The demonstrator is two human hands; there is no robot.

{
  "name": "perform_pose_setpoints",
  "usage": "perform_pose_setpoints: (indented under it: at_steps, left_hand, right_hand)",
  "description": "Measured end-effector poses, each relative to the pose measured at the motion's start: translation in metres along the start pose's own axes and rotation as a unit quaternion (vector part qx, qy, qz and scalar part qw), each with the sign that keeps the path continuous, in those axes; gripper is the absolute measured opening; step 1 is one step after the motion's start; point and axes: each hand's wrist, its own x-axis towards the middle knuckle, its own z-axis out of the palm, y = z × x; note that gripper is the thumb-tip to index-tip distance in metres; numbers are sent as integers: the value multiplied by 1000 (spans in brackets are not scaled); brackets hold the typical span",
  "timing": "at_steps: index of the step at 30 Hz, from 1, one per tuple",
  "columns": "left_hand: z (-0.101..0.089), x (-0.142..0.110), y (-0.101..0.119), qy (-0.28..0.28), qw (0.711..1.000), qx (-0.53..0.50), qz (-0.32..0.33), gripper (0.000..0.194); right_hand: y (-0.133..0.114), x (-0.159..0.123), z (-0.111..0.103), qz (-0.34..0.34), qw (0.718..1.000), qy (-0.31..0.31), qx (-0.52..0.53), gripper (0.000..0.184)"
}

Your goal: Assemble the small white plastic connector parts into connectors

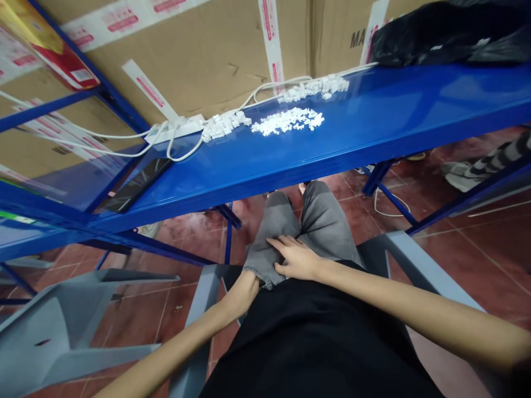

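Observation:
My right hand [293,257] lies flat on the thigh of my grey trousers [319,218], fingers spread and pointing left. My left hand [244,293] is mostly hidden: the wrist comes in from the lower left and disappears under a grey trouser hem [259,271]. I cannot see its fingers. Above my lap, well out of reach of both hands, a blue metal shelf [315,138] carries several heaps of small white plastic pieces [287,121], a white power strip [178,128] with white cables, and a dark tablet or phone [136,185].
Large taped cardboard boxes [199,44] stand behind the shelf, and a black plastic bag [448,33] lies at its top right. Grey plastic chair parts [418,265] flank me above a red tile floor [477,254]. A person's striped-socked leg [498,152] shows at the right.

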Motion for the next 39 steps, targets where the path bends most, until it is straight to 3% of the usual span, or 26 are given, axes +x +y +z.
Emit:
perform_pose_setpoints:
  at_steps: [8, 13, 17, 24, 28, 32, 39]
  left_hand:
    - [-15, -34, 11, 35, 996, -46, -64, 33]
    - [-22, -24, 10, 86, 993, -35, -78, 27]
    - [-32, -24, 11, 68, 993, -44, -82, 27]
    - [-31, -48, 20, 88, 982, -109, -130, 30]
    - [-45, -46, 19, 115, 972, -142, -149, 31]
    - [-55, -37, 25, 106, 968, -167, -157, 32]
    - [-34, -45, 61, 76, 959, -217, -163, 48]
  right_hand:
    - [-2, 5, 5, -2, 999, 37, -9, 45]
    - [-29, 0, -15, -49, 997, 57, -8, 44]
    - [-54, 0, -18, -104, 993, 10, -45, 55]
    - [-72, 21, 2, -4, 988, -2, -154, 47]
    - [-74, 21, -3, 25, 983, -26, -182, 46]
    - [-75, 18, -6, 43, 978, -51, -195, 45]
    - [-88, 19, 1, 41, 968, -46, -242, 42]
